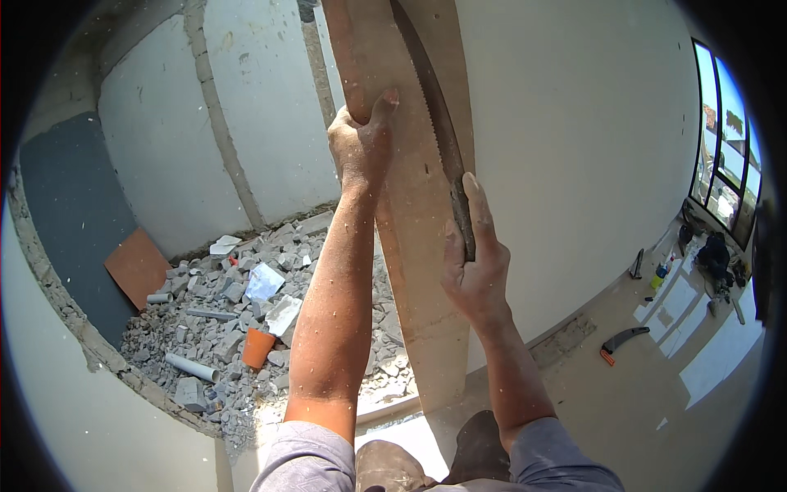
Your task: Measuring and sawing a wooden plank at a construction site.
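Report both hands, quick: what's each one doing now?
Left hand: closed on the brown board, at its left edge.
Right hand: closed, holding the curved saw.

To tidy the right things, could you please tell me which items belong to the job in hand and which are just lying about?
In use:
- curved saw, in the right hand
- brown board, gripped by the left hand

Apparently lying about:
- orange pot
- white pipe
- rubble
- leaning reddish-brown panel

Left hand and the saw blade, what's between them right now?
In the head view, only a bare strip of the brown board lies between the left hand, at the board's left edge, and the toothed edge of the saw blade.
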Tool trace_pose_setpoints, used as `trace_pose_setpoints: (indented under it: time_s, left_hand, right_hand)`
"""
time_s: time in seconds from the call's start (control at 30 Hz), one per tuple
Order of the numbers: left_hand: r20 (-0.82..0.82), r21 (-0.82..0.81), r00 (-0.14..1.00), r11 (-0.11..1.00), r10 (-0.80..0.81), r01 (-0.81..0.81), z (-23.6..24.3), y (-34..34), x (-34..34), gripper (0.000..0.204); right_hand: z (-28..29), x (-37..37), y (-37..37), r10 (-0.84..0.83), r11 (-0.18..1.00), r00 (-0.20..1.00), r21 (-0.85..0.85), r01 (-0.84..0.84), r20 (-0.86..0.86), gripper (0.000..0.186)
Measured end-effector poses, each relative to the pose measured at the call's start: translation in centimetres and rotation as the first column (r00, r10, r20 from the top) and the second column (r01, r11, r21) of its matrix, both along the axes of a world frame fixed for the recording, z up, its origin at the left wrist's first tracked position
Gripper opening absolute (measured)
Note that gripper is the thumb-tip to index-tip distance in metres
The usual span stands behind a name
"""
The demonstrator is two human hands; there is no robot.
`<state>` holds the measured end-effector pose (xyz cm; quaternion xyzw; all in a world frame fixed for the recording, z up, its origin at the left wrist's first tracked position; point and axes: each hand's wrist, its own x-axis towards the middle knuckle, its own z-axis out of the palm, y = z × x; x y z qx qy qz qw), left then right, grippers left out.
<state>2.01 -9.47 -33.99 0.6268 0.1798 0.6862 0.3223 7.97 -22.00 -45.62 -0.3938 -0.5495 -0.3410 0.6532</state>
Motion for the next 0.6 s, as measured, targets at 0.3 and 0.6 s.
trace_pose_setpoints:
  time_s: [0.3, 0.6]
  left_hand:
    - [0.060, 0.007, 0.992, 0.994, -0.110, 0.110, -0.1, 0.6, 0.8, 0.043]
    - [0.060, 0.067, 0.991, 0.991, -0.123, 0.119, -0.2, 0.6, 2.1, 0.044]
  right_hand:
    - [-2.7, 0.9, 0.9, 0.019, 1.000, 0.999, -0.019, -0.019, -0.028, 0.053]
    - [10.4, 1.2, 1.2, 0.046, 0.951, 0.980, -0.292, -0.102, -0.195, 0.051]
